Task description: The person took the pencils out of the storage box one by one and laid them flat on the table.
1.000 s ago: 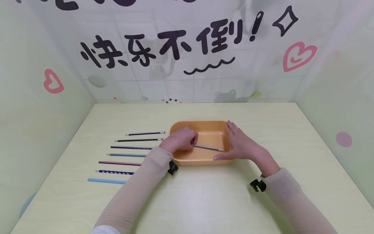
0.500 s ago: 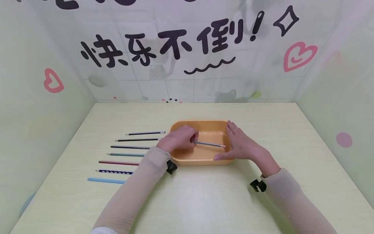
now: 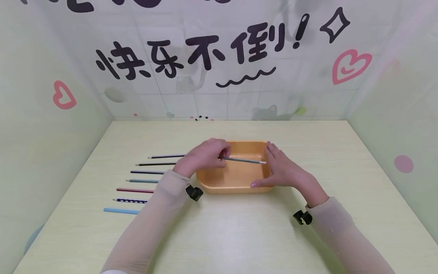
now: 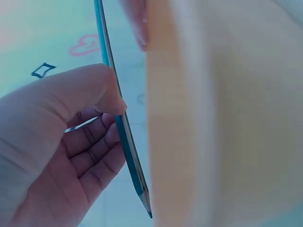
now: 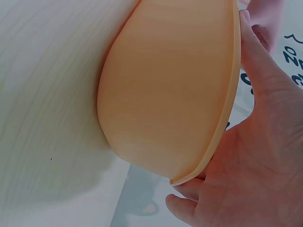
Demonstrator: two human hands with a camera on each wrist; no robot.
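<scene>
In the head view, my left hand [image 3: 205, 154] pinches a grey-green pencil [image 3: 243, 160] above the orange plastic box [image 3: 236, 189]. The pencil's white eraser end points right; in the left wrist view, thumb and fingers hold the teal pencil [image 4: 129, 146] near its sharpened tip. My right hand [image 3: 287, 167] rests on the box's right end. Its fingers lie fairly straight at the far corner and the thumb on the front rim, also visible in the right wrist view along the box [image 5: 165, 85]. I see no other pencil in the visible part of the box.
Several pencils lie in a row on the table left of the box, among them a red pencil [image 3: 135, 190], a dark blue patterned one [image 3: 131, 201] and a light blue one [image 3: 120, 211]. My left forearm hides their right ends. A printed wall [image 3: 239, 102] stands behind the table.
My left hand has lifted the pencil up from inside the box and moved away from me and slightly left. The right hand and the box have stayed in place.
</scene>
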